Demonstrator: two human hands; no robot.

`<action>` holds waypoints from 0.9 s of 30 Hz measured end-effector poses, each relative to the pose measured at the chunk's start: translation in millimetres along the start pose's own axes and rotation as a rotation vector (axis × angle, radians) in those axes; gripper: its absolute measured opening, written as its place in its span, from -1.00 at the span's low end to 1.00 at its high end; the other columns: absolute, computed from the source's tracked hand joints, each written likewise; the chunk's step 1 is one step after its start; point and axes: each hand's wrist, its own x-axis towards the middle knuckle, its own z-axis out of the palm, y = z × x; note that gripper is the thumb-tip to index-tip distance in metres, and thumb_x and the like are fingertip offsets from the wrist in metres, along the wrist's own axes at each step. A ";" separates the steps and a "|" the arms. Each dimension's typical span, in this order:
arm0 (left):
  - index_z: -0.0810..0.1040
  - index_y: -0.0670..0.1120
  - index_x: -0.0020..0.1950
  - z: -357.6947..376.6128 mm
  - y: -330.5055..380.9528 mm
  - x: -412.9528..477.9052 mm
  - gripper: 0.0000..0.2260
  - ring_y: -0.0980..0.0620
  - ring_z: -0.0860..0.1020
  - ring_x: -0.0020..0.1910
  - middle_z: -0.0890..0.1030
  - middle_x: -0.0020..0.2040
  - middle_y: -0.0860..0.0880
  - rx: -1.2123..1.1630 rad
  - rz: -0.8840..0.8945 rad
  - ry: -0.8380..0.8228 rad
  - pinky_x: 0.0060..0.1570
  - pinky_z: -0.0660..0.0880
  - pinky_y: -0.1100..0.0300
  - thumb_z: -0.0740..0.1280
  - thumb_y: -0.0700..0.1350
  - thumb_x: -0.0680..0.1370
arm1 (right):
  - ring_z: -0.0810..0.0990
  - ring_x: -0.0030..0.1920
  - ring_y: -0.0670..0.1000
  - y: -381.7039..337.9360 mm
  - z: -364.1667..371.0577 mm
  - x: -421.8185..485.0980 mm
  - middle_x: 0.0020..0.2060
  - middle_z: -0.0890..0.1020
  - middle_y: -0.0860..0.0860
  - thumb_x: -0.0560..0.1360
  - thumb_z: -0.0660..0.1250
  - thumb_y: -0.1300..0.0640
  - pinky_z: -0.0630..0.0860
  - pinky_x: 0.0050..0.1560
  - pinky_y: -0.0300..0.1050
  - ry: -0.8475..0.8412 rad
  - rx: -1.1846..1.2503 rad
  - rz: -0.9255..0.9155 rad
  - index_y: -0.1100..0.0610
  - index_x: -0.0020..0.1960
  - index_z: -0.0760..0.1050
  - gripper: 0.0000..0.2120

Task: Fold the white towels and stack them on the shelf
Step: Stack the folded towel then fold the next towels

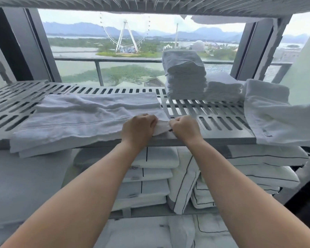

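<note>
While on shelf [213,111], 1 towel [82,115] in pinching fingers [151,121] of L hand [138,127], R hand [183,127] (2 stacks [185,76] behind)

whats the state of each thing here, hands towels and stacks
left hand, grips the flat towel at its right end
right hand, pinches that end's corner
flat towel, partly folded, lying on the shelf, front edge overhanging
tall stack, folded, upright at the shelf's back
low stack, folded, beside the tall stack
loose towel, unfolded, draped over the shelf's right end
</note>
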 end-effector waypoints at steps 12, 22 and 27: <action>0.68 0.06 0.01 4.0 20.0 -38.2 -0.79 -0.06 0.64 -0.14 0.69 -0.05 0.10 -0.070 0.027 -0.006 -0.24 0.55 0.08 0.26 0.05 0.64 | 0.41 -0.14 0.11 7.7 -3.4 -18.3 -0.32 0.46 0.09 0.65 0.13 0.15 0.19 -0.12 -0.11 -0.111 -0.205 -0.153 0.16 -0.40 0.33 -0.57; 0.67 0.10 -0.01 17.4 33.2 -46.8 -0.79 -0.04 0.65 -0.21 0.70 -0.07 0.12 -0.108 0.047 0.214 -0.34 0.50 0.14 0.26 0.10 0.62 | 0.43 -0.23 0.10 7.3 -16.8 -12.2 -0.34 0.50 0.08 0.59 0.13 0.25 0.22 -0.36 -0.07 -0.241 -0.161 -0.066 0.15 -0.38 0.36 -0.65; 0.64 0.01 -0.07 26.4 30.0 -49.9 -0.90 -0.05 0.66 -0.14 0.69 -0.02 0.10 0.004 0.173 0.215 -0.20 0.52 0.10 0.38 0.00 0.58 | 0.34 -0.38 0.04 9.4 -20.4 -12.3 -0.45 0.42 0.08 0.52 0.17 0.27 0.21 -0.42 -0.10 -0.208 -0.073 -0.021 0.16 -0.46 0.30 -0.63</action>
